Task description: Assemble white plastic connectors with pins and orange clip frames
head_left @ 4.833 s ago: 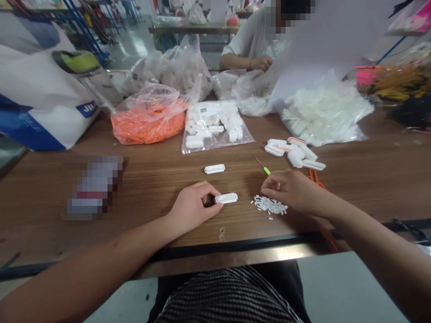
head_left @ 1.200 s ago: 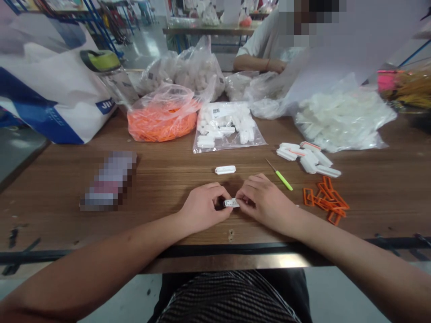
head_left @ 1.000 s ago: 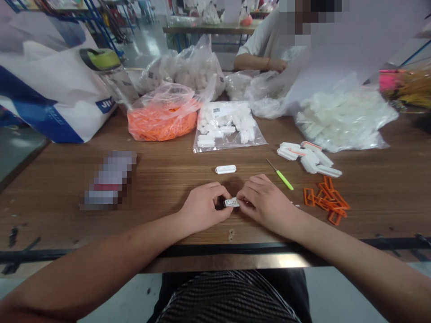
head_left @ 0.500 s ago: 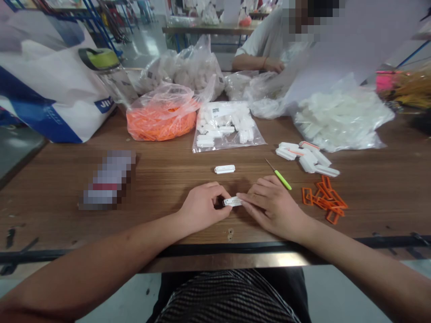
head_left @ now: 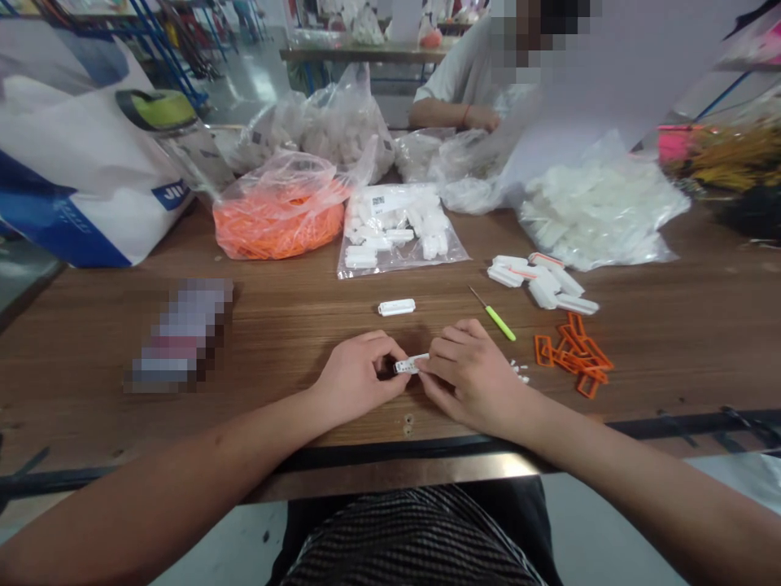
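Since the white plastic connector housing looks light and stiff, it seems safest held by its narrow ends — there the left hand and right hand pinch it between them, a spare housing lying just ahead of the grip.

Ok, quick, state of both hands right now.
Left hand: closed, holding one end of a white plastic connector.
Right hand: closed, holding its other end.

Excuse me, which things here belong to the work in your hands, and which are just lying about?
Part of the work: left hand, right hand, white plastic connector housing, loose white pins.
Lying about: green-handled pick, orange plastic frames, bagged orange parts.
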`<state>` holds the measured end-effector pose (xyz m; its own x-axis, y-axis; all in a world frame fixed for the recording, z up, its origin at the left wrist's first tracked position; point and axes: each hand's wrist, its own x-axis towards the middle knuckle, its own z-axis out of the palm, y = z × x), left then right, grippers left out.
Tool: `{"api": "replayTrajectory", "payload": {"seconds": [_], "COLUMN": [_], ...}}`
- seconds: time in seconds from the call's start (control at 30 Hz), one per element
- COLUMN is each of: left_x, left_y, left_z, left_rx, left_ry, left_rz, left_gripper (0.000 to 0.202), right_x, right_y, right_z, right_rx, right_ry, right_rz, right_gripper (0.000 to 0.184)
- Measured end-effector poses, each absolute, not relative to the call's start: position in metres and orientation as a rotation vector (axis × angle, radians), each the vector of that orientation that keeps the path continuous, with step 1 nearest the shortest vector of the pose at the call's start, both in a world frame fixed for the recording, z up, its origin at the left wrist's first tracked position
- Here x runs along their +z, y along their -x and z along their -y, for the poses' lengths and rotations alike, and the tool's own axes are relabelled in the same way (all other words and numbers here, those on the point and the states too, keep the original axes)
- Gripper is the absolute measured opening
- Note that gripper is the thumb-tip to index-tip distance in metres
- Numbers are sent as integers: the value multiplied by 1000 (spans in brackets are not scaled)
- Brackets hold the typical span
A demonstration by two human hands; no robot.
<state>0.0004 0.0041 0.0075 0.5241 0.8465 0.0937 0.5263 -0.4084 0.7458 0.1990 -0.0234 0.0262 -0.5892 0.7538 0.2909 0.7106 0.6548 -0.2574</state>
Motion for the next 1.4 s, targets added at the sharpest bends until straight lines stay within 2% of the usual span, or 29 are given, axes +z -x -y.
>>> {"api": "replayTrajectory", "payload": {"seconds": [0.13,0.27,0.47,0.6,0.77,1.03,1.2,1.4], "left_x": [7,7,7,8,8,7,8,8], "left_y": [0,0,0,0,1,1,1,0], "left_z": [-5,-5,-5,-6,-5,-5,-5,-6], "left_rx": [615,622,619,624,623,627,629,640], "left_ry": [-2100,-2108,-2117,-2128,-2143,-2123,-2107,-2136], "left_rz": [-1118,-1109,-1109,-1104,-1102,-1094,-1092,-1088], "left_gripper": [7,6,5,5,5,5,5,5], "right_x": [31,38,35,29,33,35,34,31], "right_y": [-217,-257,-288,-281,-266,-258,-269,-278], "right_z": [19,13,14,14,9,9,3,1], "right_rx": [479,483,719,714,687,408,536,557], "right_ry": [1204,1468,1725,1709,1723,1761,1930,1657], "right_rz": [2365,2190,2290,2306,2330,2472,2255,2324], "right_gripper": [21,18,24,19,21,23,24,18]}}
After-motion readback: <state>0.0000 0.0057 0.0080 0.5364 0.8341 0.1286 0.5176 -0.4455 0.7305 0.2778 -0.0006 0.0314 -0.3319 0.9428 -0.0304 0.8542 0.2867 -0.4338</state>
